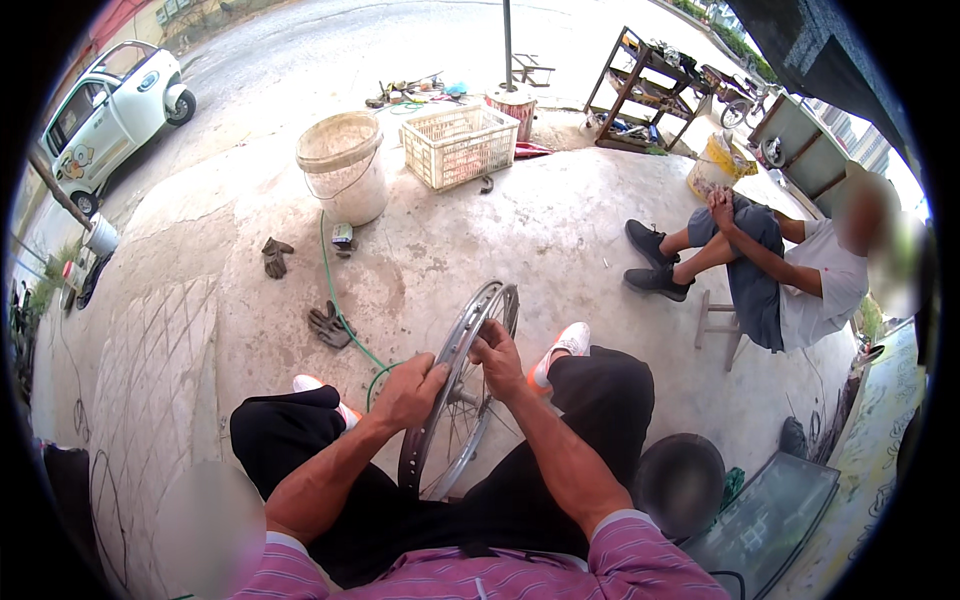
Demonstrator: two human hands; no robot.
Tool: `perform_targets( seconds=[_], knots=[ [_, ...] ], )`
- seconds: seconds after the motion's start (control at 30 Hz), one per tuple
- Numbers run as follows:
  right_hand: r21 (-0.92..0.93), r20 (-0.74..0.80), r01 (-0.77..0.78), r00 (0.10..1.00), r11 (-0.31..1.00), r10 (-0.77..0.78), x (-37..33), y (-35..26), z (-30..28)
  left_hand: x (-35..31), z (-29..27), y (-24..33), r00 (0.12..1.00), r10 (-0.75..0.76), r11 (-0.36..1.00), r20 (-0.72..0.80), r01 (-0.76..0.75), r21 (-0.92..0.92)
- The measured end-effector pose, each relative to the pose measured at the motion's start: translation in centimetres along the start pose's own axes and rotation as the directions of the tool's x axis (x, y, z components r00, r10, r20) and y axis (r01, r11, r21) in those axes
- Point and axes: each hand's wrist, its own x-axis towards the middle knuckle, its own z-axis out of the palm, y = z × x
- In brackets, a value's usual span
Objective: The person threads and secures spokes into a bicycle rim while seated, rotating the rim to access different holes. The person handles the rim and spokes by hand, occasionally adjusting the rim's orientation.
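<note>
A spoked metal wheel (462,345) with no tyre stands upright between my knees, its hub and thin spokes showing. My left hand (408,392) is closed around the near left part of its rim, thumb on top. On the spoke side, my right hand (497,362) has its fingers bent and pinched together close to the rim. Whatever lies between those fingertips is too small to tell. A green hose (333,280) runs over the ground to the left of the wheel. Two dark work gloves lie apart there, one glove (330,325) nearer and the other glove (276,257) farther off.
Ahead stand a dirty bucket (345,180) and a cream plastic crate (460,150). A metal rack (645,95) with tools is at the far right. On the right a person (790,260) sits on a stool (718,325). A black round tub (680,483) lies beside my right leg.
</note>
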Motion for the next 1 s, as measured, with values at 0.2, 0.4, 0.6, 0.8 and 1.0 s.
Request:
perform_targets(
  seconds=[0.2, 0.4, 0.6, 0.8, 1.0],
  knots=[
    [-0.007, 0.012, -0.071, 0.997, 0.997, 0.071, 0.0, 0.3, -0.9, -0.1, 0.0, 0.3, 1.000, -0.009, 1.000, 0.018, 0.010, -0.015],
    [-0.018, -0.005, -0.015, 1.000, 1.000, 0.015, -0.2, -0.1, 0.1, -0.2, 0.0, 0.3, 1.000, -0.019, 1.000, 0.011, 0.019, -0.013],
    [-0.001, 0.007, -0.052, 0.999, 0.999, 0.052, -0.1, 0.4, -0.7, -0.1, 0.1, 0.3, 1.000, -0.020, 1.000, 0.019, 0.020, -0.013],
    [0.003, 0.003, -0.069, 0.998, 0.998, 0.069, -0.1, -0.4, -0.6, 0.0, 0.3, 0.4, 1.000, -0.011, 1.000, 0.016, 0.011, 0.012],
    [0.014, 0.025, -0.022, 0.999, 1.000, 0.022, 0.0, 0.6, -0.2, -0.4, 0.1, -0.3, 0.998, 0.055, 0.998, -0.038, -0.054, 0.035]
  ],
)
